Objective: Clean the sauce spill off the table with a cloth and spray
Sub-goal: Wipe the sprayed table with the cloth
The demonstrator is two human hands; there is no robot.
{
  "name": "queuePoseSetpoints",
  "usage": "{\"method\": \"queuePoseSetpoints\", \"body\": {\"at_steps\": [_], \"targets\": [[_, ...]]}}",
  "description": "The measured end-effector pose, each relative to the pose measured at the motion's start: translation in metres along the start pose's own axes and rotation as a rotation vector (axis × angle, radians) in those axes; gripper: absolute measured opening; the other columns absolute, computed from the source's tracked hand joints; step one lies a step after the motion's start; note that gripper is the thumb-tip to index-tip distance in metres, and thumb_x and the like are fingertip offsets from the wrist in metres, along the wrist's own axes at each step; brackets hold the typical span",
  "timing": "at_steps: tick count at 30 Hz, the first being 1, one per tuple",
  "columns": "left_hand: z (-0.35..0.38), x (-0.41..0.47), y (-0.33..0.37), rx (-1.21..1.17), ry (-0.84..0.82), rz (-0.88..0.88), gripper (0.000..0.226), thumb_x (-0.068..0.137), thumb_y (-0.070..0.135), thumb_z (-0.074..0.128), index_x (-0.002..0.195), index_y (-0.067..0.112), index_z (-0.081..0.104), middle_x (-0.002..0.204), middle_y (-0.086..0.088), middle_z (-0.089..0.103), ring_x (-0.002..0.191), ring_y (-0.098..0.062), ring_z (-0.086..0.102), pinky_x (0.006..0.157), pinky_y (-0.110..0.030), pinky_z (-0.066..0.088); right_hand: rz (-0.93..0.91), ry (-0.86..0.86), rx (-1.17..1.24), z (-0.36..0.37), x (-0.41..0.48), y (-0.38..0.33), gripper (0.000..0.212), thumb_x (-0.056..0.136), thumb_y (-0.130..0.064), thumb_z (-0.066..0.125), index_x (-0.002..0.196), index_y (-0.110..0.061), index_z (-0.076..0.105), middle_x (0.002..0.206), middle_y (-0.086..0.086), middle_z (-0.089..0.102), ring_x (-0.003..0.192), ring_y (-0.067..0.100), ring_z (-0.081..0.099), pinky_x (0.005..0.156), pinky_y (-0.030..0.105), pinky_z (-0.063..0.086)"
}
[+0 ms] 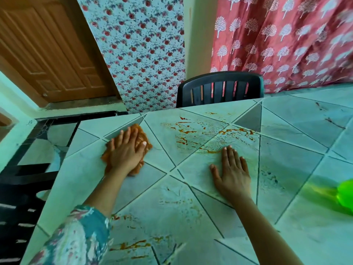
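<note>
Your left grip (127,150) lies flat with straight fingers, pressing the orange cloth (141,131) onto the counter (286,169) at 10 o'clock so it can rub hard. Your right grip (232,173) is flat too and holds nothing; I think it rests there to steady you. The sauce spill (191,133) is at 12 o'clock, with more streaks at 6 o'clock. The green spray (345,196) stands at 3 o'clock, blurry, in easy reach

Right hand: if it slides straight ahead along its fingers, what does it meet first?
The sauce streaks just past the fingertips of the right hand; beyond them, probably the table and its far edge.
</note>
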State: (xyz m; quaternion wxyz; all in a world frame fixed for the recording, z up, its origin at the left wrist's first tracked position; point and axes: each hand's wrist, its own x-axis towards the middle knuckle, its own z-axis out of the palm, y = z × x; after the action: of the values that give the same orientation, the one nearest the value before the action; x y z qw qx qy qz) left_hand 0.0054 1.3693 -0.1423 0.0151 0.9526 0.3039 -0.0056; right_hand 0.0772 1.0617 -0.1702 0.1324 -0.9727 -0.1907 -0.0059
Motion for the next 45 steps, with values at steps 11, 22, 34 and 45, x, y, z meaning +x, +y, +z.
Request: {"method": "queuePoseSetpoints", "body": {"at_steps": [11,22,34,45], "targets": [[0.008,-0.066,0.090,-0.010,-0.025,0.358,0.089,0.077,0.072,-0.019,0.150,0.024,-0.005,0.158,0.005,-0.006,0.145,-0.012,-0.009,0.116,-0.040,-0.013,-0.006,-0.014,0.036,-0.002,-0.002,-0.001,0.089,0.078,-0.061,-0.007,0.151,-0.011,0.007,0.158,0.005,0.003,0.146,0.017,0.002,0.116,0.033,-0.002],[-0.010,0.058,0.076,-0.046,-0.118,-0.036,0.069,0.094,0.062,0.013,0.151,0.026,-0.006,0.159,0.000,-0.011,0.146,-0.021,-0.008,0.117,-0.051,-0.003,0.093,-0.021,-0.045,-0.014,0.021,0.041,0.093,0.074,-0.061,-0.011,0.150,-0.009,0.003,0.158,0.007,0.003,0.146,0.019,0.002,0.116,0.034,-0.002],[0.004,-0.003,0.079,-0.043,-0.056,0.413,0.089,0.071,0.081,-0.015,0.147,0.036,-0.005,0.156,0.010,-0.012,0.143,-0.010,-0.013,0.115,-0.037,-0.014,0.096,-0.009,-0.039,-0.013,0.020,0.039,0.090,0.076,-0.062,-0.011,0.150,-0.011,0.001,0.158,0.006,0.001,0.146,0.018,0.000,0.116,0.032,-0.004],[-0.019,0.126,0.165,-0.089,-0.169,0.038,0.071,0.093,0.063,0.016,0.152,0.025,0.002,0.160,-0.002,-0.005,0.146,-0.025,-0.002,0.116,-0.052,-0.006,0.099,0.071,-0.035,-0.007,0.022,0.040,0.085,0.083,-0.061,0.005,0.149,-0.009,0.020,0.156,0.008,0.017,0.144,0.022,0.016,0.113,0.033,0.000]]}}
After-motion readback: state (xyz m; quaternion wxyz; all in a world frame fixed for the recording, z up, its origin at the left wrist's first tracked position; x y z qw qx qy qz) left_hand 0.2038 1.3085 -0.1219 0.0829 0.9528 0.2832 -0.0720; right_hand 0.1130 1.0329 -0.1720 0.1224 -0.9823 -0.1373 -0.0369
